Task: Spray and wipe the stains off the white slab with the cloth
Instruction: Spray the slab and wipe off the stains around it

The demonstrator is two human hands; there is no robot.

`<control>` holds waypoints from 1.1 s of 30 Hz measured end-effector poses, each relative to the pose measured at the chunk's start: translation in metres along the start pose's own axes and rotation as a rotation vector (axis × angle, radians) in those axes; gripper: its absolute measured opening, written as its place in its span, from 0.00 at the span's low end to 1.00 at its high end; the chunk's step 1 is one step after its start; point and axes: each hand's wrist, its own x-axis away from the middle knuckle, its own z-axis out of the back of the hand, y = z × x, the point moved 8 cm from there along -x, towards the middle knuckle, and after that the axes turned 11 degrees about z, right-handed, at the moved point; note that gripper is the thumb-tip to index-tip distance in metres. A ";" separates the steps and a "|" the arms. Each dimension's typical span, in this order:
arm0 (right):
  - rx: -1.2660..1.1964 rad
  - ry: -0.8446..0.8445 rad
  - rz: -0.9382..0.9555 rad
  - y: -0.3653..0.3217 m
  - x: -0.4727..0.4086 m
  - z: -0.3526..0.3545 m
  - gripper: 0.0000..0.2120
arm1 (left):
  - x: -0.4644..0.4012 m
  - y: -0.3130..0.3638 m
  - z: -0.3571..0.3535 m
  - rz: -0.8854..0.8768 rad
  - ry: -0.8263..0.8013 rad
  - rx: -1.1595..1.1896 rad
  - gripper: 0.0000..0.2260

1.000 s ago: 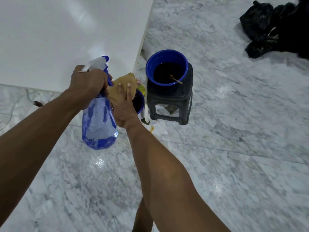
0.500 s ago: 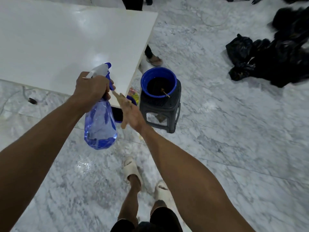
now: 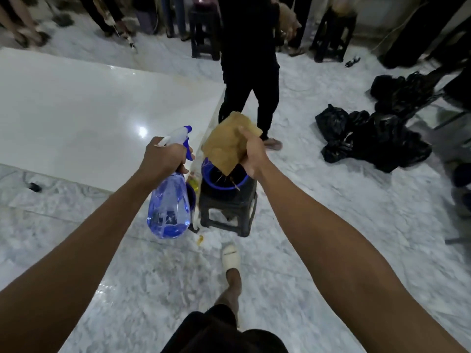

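The glossy white slab [image 3: 76,110] fills the left side, its near right corner just past my hands. My left hand [image 3: 163,159] grips the neck of a blue translucent spray bottle [image 3: 169,207] with a white and blue trigger head, held upright in front of the slab's edge. My right hand [image 3: 252,155] holds a tan cloth [image 3: 226,143] up in the air above a blue bucket. A faint yellowish stain shows on the slab's far right edge.
A blue bucket [image 3: 240,180] sits on a black plastic stool [image 3: 229,212] just right of the slab. A person in black [image 3: 249,72] stands behind it. Black bags [image 3: 377,138] lie on the marble floor at right. Legs and stools line the back.
My right hand has lifted the cloth up and to the right, away from the bottle. The view has tilted up, showing more of the room and the people.
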 end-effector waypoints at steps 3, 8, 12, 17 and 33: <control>0.009 -0.009 -0.001 -0.026 -0.040 -0.006 0.17 | -0.037 0.018 -0.012 -0.013 0.000 -0.014 0.13; 0.041 0.027 -0.028 -0.051 -0.112 -0.017 0.21 | -0.098 0.060 -0.036 0.013 0.010 0.024 0.12; -0.043 -0.074 -0.125 -0.067 -0.156 -0.020 0.16 | -0.139 0.097 -0.057 0.022 0.029 -0.019 0.11; -0.193 -0.103 -0.188 -0.084 -0.205 -0.016 0.22 | -0.176 0.140 -0.088 0.009 0.016 0.000 0.11; 0.064 -0.251 -0.332 -0.157 -0.444 0.038 0.25 | -0.327 0.240 -0.228 0.189 0.147 0.083 0.10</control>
